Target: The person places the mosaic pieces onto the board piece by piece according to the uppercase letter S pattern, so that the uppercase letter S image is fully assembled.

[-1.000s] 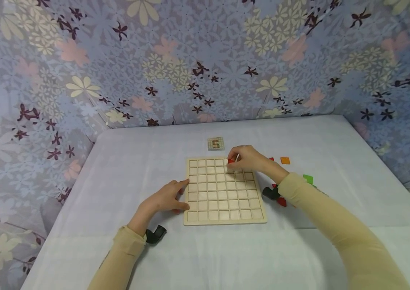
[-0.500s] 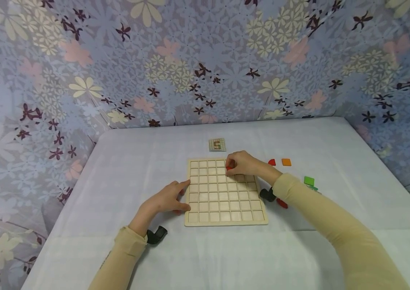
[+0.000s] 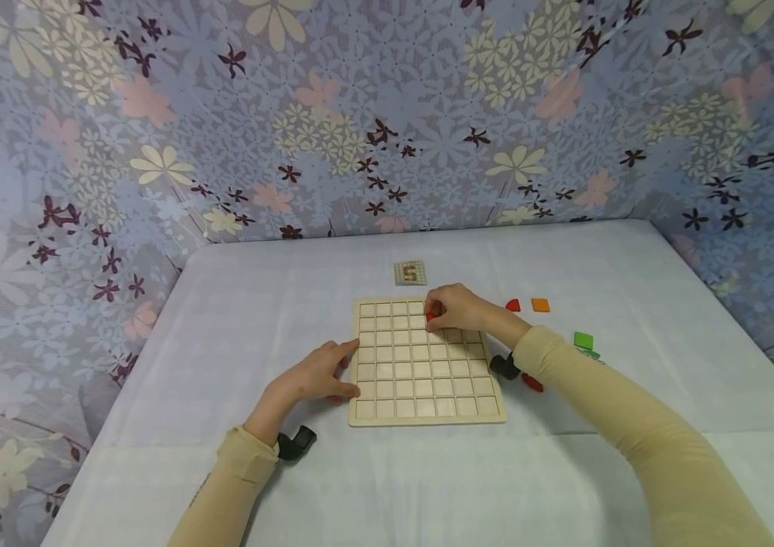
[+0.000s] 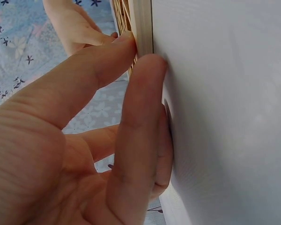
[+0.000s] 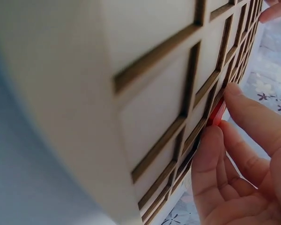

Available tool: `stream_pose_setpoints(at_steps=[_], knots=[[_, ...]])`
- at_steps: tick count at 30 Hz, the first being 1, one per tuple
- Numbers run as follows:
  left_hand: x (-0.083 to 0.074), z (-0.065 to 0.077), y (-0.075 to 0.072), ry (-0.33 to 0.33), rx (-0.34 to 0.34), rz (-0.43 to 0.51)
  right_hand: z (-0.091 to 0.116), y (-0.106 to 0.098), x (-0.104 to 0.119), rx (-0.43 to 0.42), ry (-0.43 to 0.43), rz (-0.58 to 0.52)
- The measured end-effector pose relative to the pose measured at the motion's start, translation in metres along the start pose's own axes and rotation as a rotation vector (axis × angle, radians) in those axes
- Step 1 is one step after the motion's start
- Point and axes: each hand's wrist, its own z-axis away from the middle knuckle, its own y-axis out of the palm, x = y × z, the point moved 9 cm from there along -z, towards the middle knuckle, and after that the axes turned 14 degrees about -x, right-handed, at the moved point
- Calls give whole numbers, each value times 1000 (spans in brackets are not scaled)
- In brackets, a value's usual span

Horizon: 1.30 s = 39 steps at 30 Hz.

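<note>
A square wooden grid board [image 3: 412, 372] lies on the white table, divided into many small square cells. My right hand [image 3: 457, 308] pinches a small red piece [image 5: 217, 112] between thumb and fingers, down at a cell near the board's far edge; the right wrist view shows the piece partly in the cell. My left hand [image 3: 318, 372] rests beside the board's left edge, thumb and index finger touching the rim with the fingers loosely bent. In the left wrist view the fingertips [image 4: 150, 65] lie against the board's side.
Behind the board lies a small patterned card [image 3: 410, 273]. To the right are a red quarter-round piece [image 3: 513, 305], an orange square [image 3: 540, 305], a green square [image 3: 583, 340] and another red piece [image 3: 532, 383], partly near the right sleeve. Flowered cloth hangs behind the table.
My right hand has moved slightly down and left with the red piece, from the board's far edge to a cell, then almost stays still. My left hand has kept its place.
</note>
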Motion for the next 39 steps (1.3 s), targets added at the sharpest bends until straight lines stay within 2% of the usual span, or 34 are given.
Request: stream_pose_setpoints(at_steps=[5, 9, 13, 17, 20, 24, 29, 39], knots=[[-2, -1, 1, 1, 5, 15, 1, -23, 0, -44, 47, -47], [-2, -1, 2, 6, 1, 13, 2, -61, -3, -139, 77, -68], [-2, 0, 1, 3, -1, 15, 14, -102, -10, -240, 101, -67], [-2, 1, -1, 1, -7, 10, 34, -133, -32, -313, 190, -61], [-1, 2, -2, -1, -6, 5, 52, -147, -55, -341, 282, -66], [0, 3, -2, -7, -1, 21, 74, -154, -82, -352, 378, -77], [0, 3, -1, -6, 4, 58, 92, -152, -108, -332, 453, -52], [-6, 5, 0, 27, 8, 55, 114, -128, -139, -189, 489, 8]])
